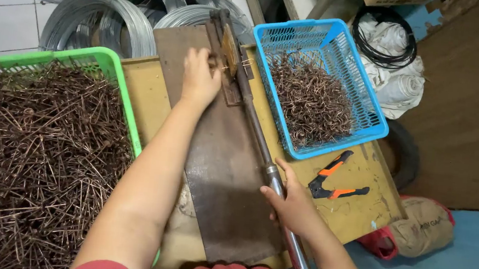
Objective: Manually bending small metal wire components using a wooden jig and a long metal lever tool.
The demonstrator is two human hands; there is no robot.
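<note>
My left hand [199, 79] rests on a dark metal plate [228, 187] and pinches a thin copper-coloured wire piece [223, 66] against the jig at the far end of a long lever. My right hand [291, 202] grips the metal lever handle [259, 139] near its lower end; the lever lies flat along the plate. A green basket [116, 74] at my left holds several straight copper-coloured wire pieces. A blue basket [372, 116] at the right of the jig holds several bent wire hooks.
Orange-and-black pliers [335, 183] lie on the wooden table [143, 92] by my right hand. Coils of grey steel wire [103, 16] lie on the tiled floor behind the table. White cloth rolls with black cable [397, 68] and a tan bag [422, 228] sit at the right.
</note>
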